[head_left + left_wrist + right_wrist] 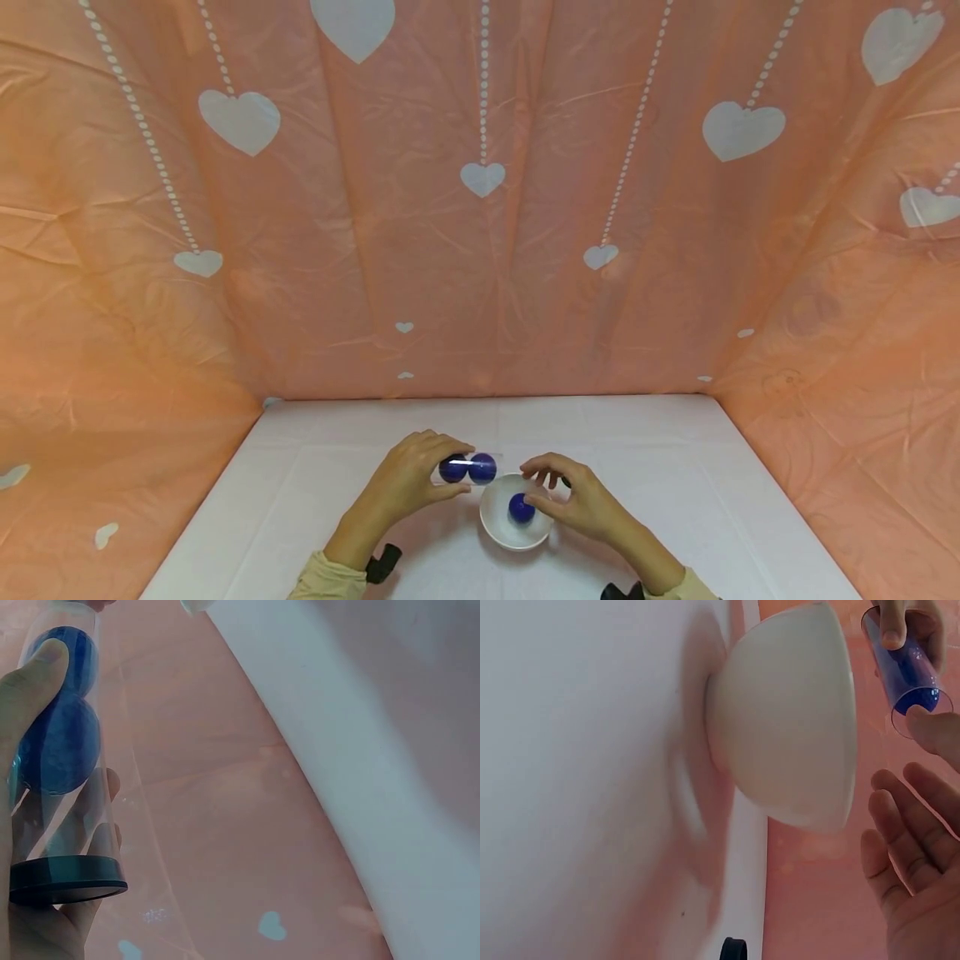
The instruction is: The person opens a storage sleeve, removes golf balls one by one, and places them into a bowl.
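My left hand [420,471] grips a clear tube [105,817] with a dark cap [67,879] at one end. Two blue balls [60,742] sit in a row inside it, and the thumb lies along the tube's side. In the right wrist view the tube's open rim [901,726] faces my right hand [922,877], whose fingers are spread and loosely bent with nothing seen between them. That hand hovers at the right rim of a white bowl [495,532]. Another blue ball [521,509] shows within the bowl's outline, near the right thumb tip.
A white-covered table [300,492] lies under the hands. Orange sheeting [480,283] with pale hearts rises at the back and both sides. Dark wrist-worn pieces [384,563] show on both forearms.
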